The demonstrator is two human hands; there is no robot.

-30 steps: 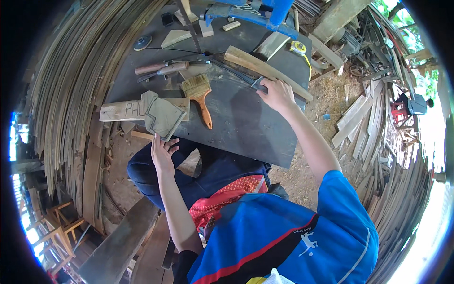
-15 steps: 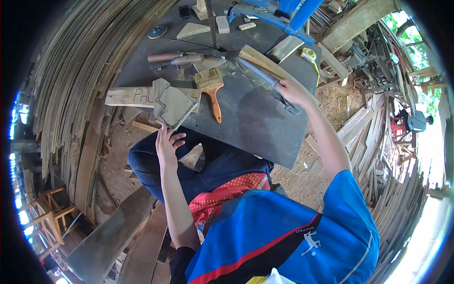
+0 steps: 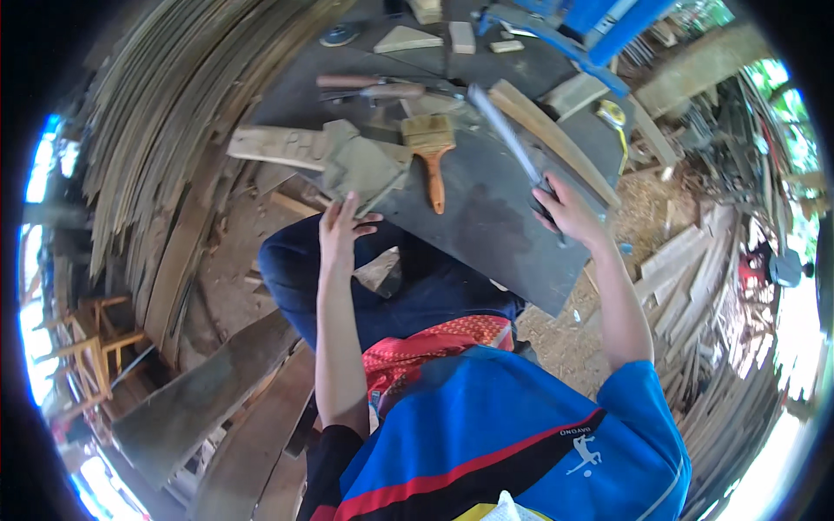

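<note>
My right hand (image 3: 566,208) is closed round the dark handle of a long, narrow metal-bladed tool (image 3: 508,135). The blade is lifted over the dark tabletop and points away to the left; motion blur hides its exact kind. My left hand (image 3: 340,233) has its fingers apart at the near corner of a cut, angular wooden piece (image 3: 358,167). Whether the fingertips touch that piece I cannot tell. It lies tilted over a pale board (image 3: 276,148) with handwriting. Just right of it rests a wide paintbrush (image 3: 434,161) with an orange-brown handle.
Wooden-handled tools (image 3: 373,87) lie farther back on the dark table (image 3: 486,221). Along the right side are a long wood strip (image 3: 556,143) and a yellow tape measure (image 3: 611,113). A blue metal frame (image 3: 565,43) stands behind. Stacked planks (image 3: 165,113) rise at the left.
My right hand has lifted the long-bladed tool off the tabletop beside the wood strip. My left hand has shifted slightly up along the angular piece's near corner. The head view has swung a little.
</note>
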